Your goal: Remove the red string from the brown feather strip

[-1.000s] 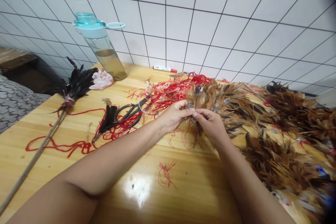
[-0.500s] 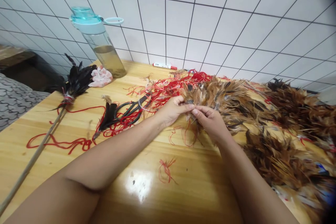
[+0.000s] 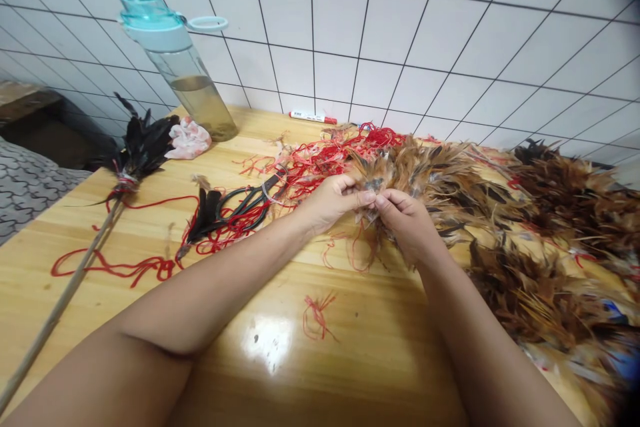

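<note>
My left hand [image 3: 336, 201] and my right hand [image 3: 404, 219] meet thumb to thumb at the near-left edge of a brown feather heap [image 3: 450, 183]. Both are closed in a pinch on brown feathers [image 3: 371, 181], whose pale ends poke out under the fingertips. The exact pinch point is partly covered by the thumbs. Behind the hands lies a tangle of red yarn [image 3: 320, 163]. Black-handled scissors [image 3: 253, 203] rest left of my left hand, amid more red strands.
Left, a wooden stick [image 3: 65, 300] carries tied black feathers [image 3: 145, 143]. Nearby stand a water bottle [image 3: 200, 97] and a crumpled pinkish tissue [image 3: 188, 139]. A red-capped marker [image 3: 313, 117] lies by the tiled wall. More brown feather bunches [image 3: 540, 287] spread right; red yarn scraps [image 3: 318, 317] lie in front.
The view has shifted slightly. Both hands stay pinched together at the feathers, with the fingertips moved a little to the right.
</note>
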{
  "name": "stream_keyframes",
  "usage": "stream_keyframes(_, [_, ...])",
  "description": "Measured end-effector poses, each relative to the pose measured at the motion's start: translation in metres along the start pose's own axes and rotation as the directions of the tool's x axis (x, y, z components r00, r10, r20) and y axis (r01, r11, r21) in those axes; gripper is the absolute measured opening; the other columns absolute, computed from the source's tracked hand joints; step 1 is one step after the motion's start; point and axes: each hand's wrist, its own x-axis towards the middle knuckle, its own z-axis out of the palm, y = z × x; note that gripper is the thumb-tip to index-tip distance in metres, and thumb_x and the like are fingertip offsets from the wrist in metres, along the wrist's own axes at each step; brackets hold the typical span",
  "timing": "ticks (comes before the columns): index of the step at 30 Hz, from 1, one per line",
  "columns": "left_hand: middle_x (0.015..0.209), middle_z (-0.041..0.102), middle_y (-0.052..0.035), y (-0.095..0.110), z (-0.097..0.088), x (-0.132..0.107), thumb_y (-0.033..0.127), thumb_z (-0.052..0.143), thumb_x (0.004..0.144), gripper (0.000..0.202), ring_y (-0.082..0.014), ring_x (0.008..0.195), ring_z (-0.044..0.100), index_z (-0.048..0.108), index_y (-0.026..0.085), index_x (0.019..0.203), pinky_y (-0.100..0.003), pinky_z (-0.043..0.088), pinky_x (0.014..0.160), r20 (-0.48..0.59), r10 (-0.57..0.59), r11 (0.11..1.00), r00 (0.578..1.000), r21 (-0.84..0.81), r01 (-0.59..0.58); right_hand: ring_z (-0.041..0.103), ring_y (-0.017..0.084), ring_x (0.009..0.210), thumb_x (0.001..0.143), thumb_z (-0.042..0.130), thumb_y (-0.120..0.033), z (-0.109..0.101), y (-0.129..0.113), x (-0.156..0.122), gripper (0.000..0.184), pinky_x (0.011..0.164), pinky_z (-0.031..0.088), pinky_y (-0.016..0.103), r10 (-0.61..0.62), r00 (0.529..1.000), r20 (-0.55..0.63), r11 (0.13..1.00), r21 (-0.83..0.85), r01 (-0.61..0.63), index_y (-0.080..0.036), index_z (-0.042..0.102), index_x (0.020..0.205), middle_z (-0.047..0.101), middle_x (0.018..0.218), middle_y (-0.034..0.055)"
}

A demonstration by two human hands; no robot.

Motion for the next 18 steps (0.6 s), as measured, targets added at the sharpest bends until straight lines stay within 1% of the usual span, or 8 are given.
stream_keyframes(2, [0.070, 0.066, -0.0028, -0.0016, -0.0001, 0.0003, 0.032, 0.085, 0.056, 0.037, -0.0091, 0.062, 0.058, 0.069, 0.009, 0.082, -0.024, 0.044, 0.065, 0.003, -0.016, 1.000, 1.000, 0.009, 0.016, 0.056, 0.015, 0.074, 0.080, 0.059, -0.045, 0.0021, 0.0025, -0.0001, 0.028, 0.067, 0.045, 0.026, 0.001, 0.999, 0.035, 1.000, 0.005, -0.001, -0.018, 0.063, 0.074, 0.064, 0.076, 0.0021])
stream_keyframes(5, [0.062, 0.063, -0.0018, -0.0016, 0.0009, 0.0003, 0.032, 0.084, 0.057, 0.034, -0.0081, 0.058, 0.055, 0.069, 0.008, 0.075, -0.022, 0.042, 0.059, -0.009, -0.016, 1.000, 1.000, -0.003, 0.016, 0.058, 0.016, 0.079, 0.081, 0.058, -0.045, 0.0042, 0.0058, 0.0001, 0.028, 0.074, 0.046, 0.028, -0.006, 0.997, 0.073, 1.000, 0.029, 0.004, -0.018, 0.065, 0.078, 0.066, 0.081, 0.0030])
stream_keyframes(8, [0.060, 0.062, -0.0018, 0.0020, 0.0002, 0.0008, 0.031, 0.083, 0.060, 0.031, -0.0079, 0.056, 0.054, 0.069, 0.008, 0.076, -0.021, 0.040, 0.055, -0.035, -0.027, 0.997, 0.999, -0.076, 0.025, 0.060, 0.016, 0.083, 0.082, 0.058, -0.044, 0.0039, 0.0059, 0.0001, 0.026, 0.080, 0.046, 0.029, -0.011, 0.997, 0.075, 0.999, 0.048, 0.008, -0.019, 0.066, 0.080, 0.068, 0.083, 0.0031])
stream_keyframes(12, [0.064, 0.063, -0.0019, 0.0065, -0.0053, 0.0032, 0.025, 0.081, 0.064, 0.027, -0.0058, 0.058, 0.054, 0.069, 0.008, 0.081, -0.018, 0.041, 0.056, -0.081, -0.086, 0.974, 0.993, -0.214, 0.067, 0.059, 0.014, 0.074, 0.080, 0.060, -0.044, 0.0013, 0.0050, 0.0002, 0.026, 0.072, 0.046, 0.027, 0.011, 1.000, 0.020, 1.000, -0.016, -0.011, -0.018, 0.066, 0.081, 0.067, 0.079, 0.0020])
stream_keyframes(14, [0.064, 0.062, -0.0013, 0.0067, -0.0075, 0.0038, 0.022, 0.080, 0.066, 0.024, -0.0048, 0.058, 0.053, 0.068, 0.008, 0.081, -0.017, 0.041, 0.056, -0.079, -0.116, 0.963, 0.990, -0.253, 0.092, 0.058, 0.014, 0.070, 0.079, 0.061, -0.043, 0.0003, 0.0051, 0.0007, 0.026, 0.068, 0.046, 0.026, 0.012, 1.000, -0.019, 0.999, -0.033, -0.013, -0.018, 0.066, 0.081, 0.067, 0.075, 0.0014])
stream_keyframes(16, [0.063, 0.060, -0.0008, 0.0056, -0.0080, 0.0035, 0.022, 0.080, 0.065, 0.025, -0.0049, 0.058, 0.053, 0.068, 0.007, 0.081, -0.017, 0.042, 0.056, -0.052, -0.142, 0.957, 0.989, -0.264, 0.124, 0.059, 0.014, 0.070, 0.078, 0.063, -0.043, 0.0002, 0.0050, 0.0013, 0.025, 0.069, 0.047, 0.027, 0.006, 1.000, -0.025, 1.000, -0.017, -0.007, -0.018, 0.066, 0.081, 0.068, 0.076, 0.0017])
stream_keyframes(18, [0.061, 0.059, -0.0006, 0.0040, -0.0071, 0.0026, 0.023, 0.081, 0.064, 0.026, -0.0053, 0.057, 0.053, 0.068, 0.007, 0.080, -0.018, 0.042, 0.056, -0.018, -0.161, 0.955, 0.987, -0.255, 0.152, 0.062, 0.015, 0.075, 0.077, 0.064, -0.042, 0.0008, 0.0044, 0.0017, 0.023, 0.074, 0.048, 0.029, 0.004, 1.000, 0.007, 1.000, 0.014, -0.004, -0.019, 0.066, 0.080, 0.070, 0.079, 0.0025])
